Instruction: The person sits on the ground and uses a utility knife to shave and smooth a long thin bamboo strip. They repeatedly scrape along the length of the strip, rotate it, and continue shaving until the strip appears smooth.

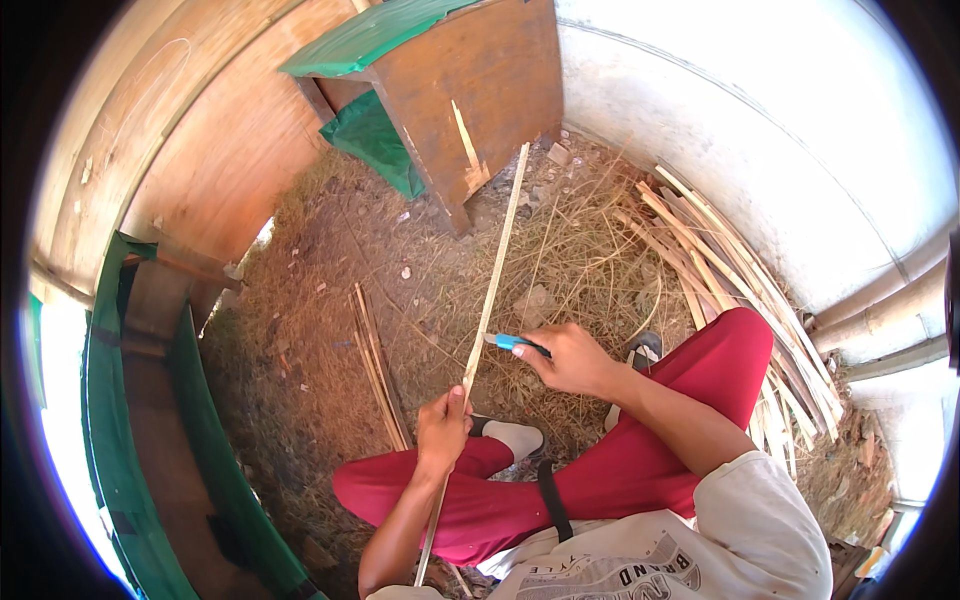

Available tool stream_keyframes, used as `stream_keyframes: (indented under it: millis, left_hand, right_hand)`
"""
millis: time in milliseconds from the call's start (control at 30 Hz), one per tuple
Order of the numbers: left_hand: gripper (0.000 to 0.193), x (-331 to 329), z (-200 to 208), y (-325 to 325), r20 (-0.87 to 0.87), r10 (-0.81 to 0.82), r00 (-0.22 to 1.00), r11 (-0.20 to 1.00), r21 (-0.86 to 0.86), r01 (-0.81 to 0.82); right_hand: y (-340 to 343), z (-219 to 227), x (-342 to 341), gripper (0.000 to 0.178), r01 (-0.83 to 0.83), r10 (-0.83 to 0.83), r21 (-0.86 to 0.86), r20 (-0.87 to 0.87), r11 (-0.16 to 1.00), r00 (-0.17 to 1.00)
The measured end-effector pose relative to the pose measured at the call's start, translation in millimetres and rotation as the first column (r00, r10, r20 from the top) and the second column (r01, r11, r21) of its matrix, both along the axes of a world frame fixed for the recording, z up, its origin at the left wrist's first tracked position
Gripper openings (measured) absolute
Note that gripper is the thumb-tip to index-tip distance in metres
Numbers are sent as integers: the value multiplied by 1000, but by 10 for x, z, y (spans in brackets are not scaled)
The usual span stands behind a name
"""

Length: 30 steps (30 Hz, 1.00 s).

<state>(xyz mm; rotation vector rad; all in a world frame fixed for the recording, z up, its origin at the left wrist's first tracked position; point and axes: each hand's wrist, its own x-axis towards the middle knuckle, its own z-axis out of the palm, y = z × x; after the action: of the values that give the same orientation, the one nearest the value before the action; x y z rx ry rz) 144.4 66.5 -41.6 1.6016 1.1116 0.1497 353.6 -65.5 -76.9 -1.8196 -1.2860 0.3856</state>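
Observation:
My left hand (443,430) is closed around a long, thin bamboo strip (503,240). The strip slants up and away from my lap, and its near end runs down beside my left forearm. In my right hand (572,360) is a blue utility knife (513,343), gripped by its handle. Its blade end touches or lies very close to the strip, a short way above my left hand. From this view I cannot tell how deep the blade sits.
To my right lies a pile of split bamboo strips (735,270) against a white wall. Several thin strips (374,365) rest on the ground at left. Ahead stands a brown wooden cabinet (480,85) with a green cover. Dry straw (590,255) litters the ground.

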Motion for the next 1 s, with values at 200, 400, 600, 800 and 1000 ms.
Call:
stream_keyframes:
  millis: [200, 400, 600, 800, 1000]
  left_hand:
    - [46, -46, -162, 0, 24, 21, 999, 994, -104, -18]
    - [41, -66, -101, 0, 107, 89, 990, 829, -560, -14]
    - [37, -16, 110, -174, 27, 72, 997, 858, -512, -48]
    - [33, -91, 182, -242, -23, 81, 996, 830, -551, -81]
    - [35, -398, 253, -348, -24, 30, 999, 791, -611, -38]
  right_hand:
    - [56, 16, -75, 35, 23, -31, 51, 142, 998, 989]
    - [53, 60, -57, 40, 28, -19, -58, 149, 998, 989]
    - [67, 17, 4, 40, 52, -26, -100, 246, 994, 969]
    - [93, -42, 40, 41, 98, -58, -155, 244, 983, 968]
    - [124, -121, 342, 39, 223, -171, -187, 257, 957, 951]
